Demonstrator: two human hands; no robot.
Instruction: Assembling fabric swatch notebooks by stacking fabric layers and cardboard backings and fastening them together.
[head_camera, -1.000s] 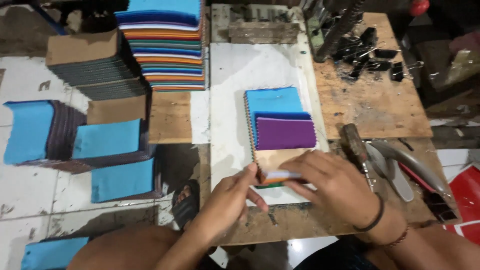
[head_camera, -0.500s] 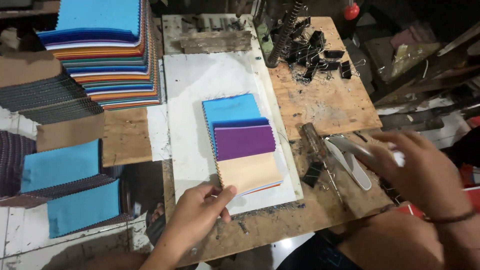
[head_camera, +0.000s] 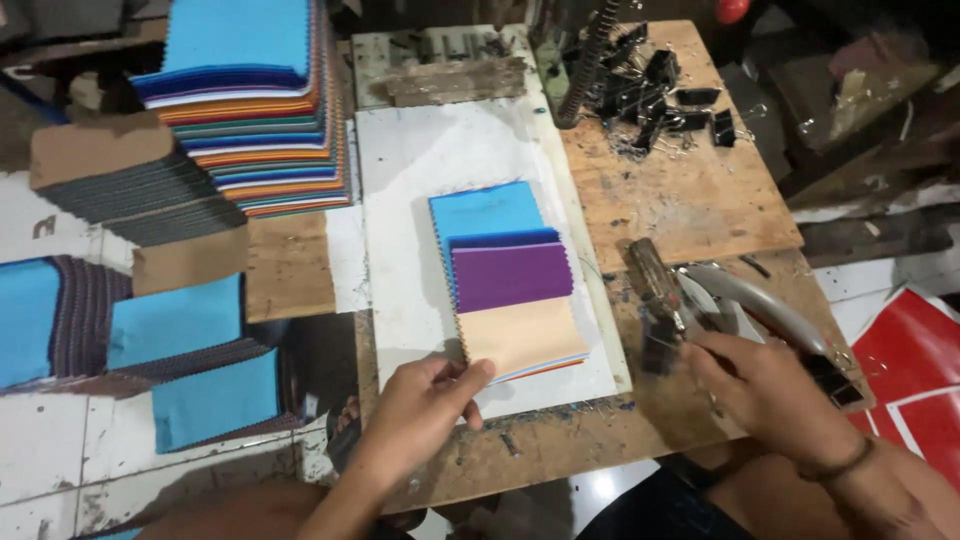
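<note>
Left hand (head_camera: 425, 405) fingers pinch the swatch stack (head_camera: 515, 285) — right hand (head_camera: 765, 385) seemingly gripping pliers (head_camera: 665, 300).

The left hand (head_camera: 425, 405) reaches forward palm down, fingers loosely curled, thumb and forefinger tips pinched together. The right hand (head_camera: 765, 390) lies further right, knuckles up, fingers curled under, a band round its wrist.
</note>
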